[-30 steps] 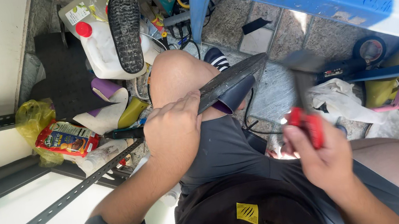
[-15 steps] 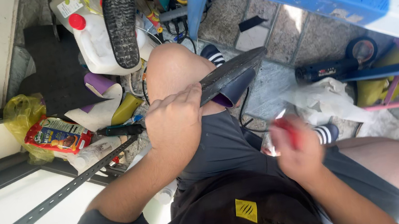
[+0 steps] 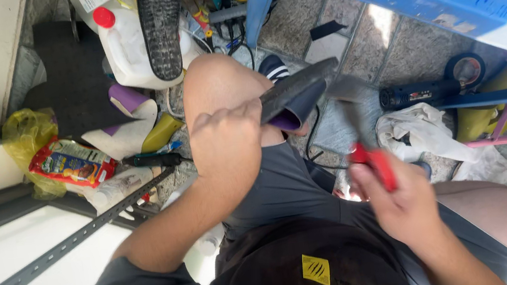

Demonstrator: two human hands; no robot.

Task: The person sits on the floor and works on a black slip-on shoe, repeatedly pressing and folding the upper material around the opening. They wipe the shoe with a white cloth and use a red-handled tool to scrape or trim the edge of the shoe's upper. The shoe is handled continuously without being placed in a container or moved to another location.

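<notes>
Two hands busy, frame centre: left hand (image 3: pixel 224 143) clamps dark shoe sole (image 3: pixel 296 94) against raised knee (image 3: pixel 213 82), apparently to steady it; right hand (image 3: pixel 404 198), fingers wrapped round red-handled hammer (image 3: pixel 365 147), head blurred beside sole. White jug (image 3: pixel 124 48) upper left.

matt black rubber strip (image 3: pixel 299 94), glossy red tool handle (image 3: pixel 375 165)
</notes>
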